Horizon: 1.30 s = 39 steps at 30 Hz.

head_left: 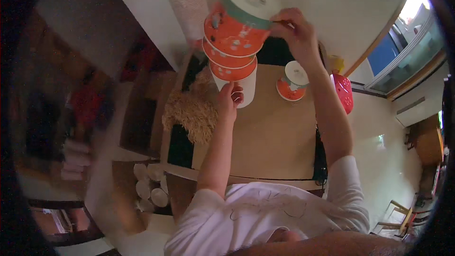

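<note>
A tall stack of upside-down paper tubs (234, 64) leans over the far part of the table. The top paper tub (237, 31) is orange with small light spots, a green band and a pale round base; the lowest part of the stack is white. My right hand (296, 31) pinches the top tub at its green band, on the right side. Lower down, my left hand (231, 97) presses its raised index finger against the white part, the other fingers curled in. A single orange and green tub (291, 90) stands upside down right of the stack.
A tan board (265, 137) covers most of the table. Straw-coloured shredded material (192, 114) lies at its left. Behind stands a stack of white cups (189, 12). A red plastic item (342, 92) sits past the right edge. At the lower left, an open carton (125, 194) stands beside white round tubs (159, 196).
</note>
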Each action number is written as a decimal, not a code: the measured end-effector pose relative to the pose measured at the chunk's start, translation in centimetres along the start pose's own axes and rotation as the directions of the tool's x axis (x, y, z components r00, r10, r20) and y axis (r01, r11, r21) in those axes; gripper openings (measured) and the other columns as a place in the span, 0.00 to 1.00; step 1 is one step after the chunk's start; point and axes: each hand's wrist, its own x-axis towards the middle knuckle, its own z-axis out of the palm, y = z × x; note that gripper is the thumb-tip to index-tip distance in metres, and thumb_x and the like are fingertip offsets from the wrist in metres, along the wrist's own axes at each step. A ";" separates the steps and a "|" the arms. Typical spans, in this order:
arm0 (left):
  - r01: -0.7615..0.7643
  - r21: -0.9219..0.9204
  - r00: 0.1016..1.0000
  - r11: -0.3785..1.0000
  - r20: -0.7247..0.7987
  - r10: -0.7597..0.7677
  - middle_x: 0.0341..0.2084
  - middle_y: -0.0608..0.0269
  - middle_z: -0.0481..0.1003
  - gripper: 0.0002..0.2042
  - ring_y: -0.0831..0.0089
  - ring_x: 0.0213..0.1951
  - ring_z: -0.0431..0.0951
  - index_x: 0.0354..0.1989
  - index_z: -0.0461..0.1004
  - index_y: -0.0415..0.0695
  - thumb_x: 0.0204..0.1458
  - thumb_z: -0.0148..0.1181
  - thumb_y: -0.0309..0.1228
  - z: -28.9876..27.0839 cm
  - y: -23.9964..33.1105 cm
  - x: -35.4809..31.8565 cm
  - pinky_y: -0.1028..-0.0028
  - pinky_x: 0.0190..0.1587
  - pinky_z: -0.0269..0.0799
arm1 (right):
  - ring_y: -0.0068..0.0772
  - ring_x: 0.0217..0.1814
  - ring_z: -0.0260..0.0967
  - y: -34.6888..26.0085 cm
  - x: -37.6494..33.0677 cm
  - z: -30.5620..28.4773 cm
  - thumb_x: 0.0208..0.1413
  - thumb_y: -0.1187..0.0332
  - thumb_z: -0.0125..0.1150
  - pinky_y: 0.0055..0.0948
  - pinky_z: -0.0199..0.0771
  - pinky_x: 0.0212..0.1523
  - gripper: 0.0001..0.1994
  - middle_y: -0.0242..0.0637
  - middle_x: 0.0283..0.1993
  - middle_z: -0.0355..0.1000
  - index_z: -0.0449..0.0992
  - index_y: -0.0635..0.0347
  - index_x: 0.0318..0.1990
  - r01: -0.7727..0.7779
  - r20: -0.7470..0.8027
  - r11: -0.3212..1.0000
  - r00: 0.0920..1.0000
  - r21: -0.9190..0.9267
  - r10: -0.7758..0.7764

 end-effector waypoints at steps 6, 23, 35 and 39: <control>-0.039 0.174 0.994 0.984 0.110 0.020 0.21 0.65 0.69 0.09 0.79 0.17 0.66 0.27 0.68 0.44 0.50 0.50 0.37 -2.5 -1.0 0.2 0.79 0.19 0.61 | 0.25 0.38 0.66 -3.8 2.1 -0.4 0.45 0.78 0.56 0.22 0.67 0.40 0.07 0.33 0.36 0.64 0.70 0.63 0.34 0.139 -0.069 0.989 0.987 -0.054 -0.142; 0.207 0.419 0.837 0.884 0.393 -0.382 0.46 0.63 0.66 0.24 0.78 0.43 0.69 0.54 0.57 0.44 0.50 0.51 0.40 -15.3 -9.7 -9.8 0.75 0.44 0.65 | 0.24 0.34 0.67 6.1 -37.2 -0.2 0.53 0.63 0.49 0.25 0.69 0.34 0.10 0.32 0.33 0.69 0.68 0.57 0.38 -0.724 0.261 -0.120 0.086 0.680 0.961; 0.088 0.748 0.991 0.657 0.004 -0.136 0.38 0.55 0.72 0.19 0.65 0.40 0.71 0.42 0.69 0.41 0.54 0.38 0.43 -18.8 -17.0 -8.5 0.69 0.44 0.64 | 0.21 0.39 0.63 7.2 -37.3 0.7 0.55 0.66 0.48 0.21 0.63 0.41 0.11 0.32 0.36 0.67 0.66 0.59 0.44 -0.867 0.068 0.121 0.175 0.483 0.982; 0.103 0.841 0.994 0.532 -0.100 -0.035 0.36 0.57 0.73 0.17 0.65 0.38 0.72 0.40 0.71 0.41 0.54 0.40 0.40 -20.4 -16.6 -7.2 0.69 0.42 0.65 | 0.22 0.42 0.62 4.3 -31.1 0.4 0.56 0.69 0.44 0.19 0.62 0.44 0.09 0.32 0.39 0.65 0.66 0.61 0.42 -0.749 -0.238 0.638 0.596 0.178 0.767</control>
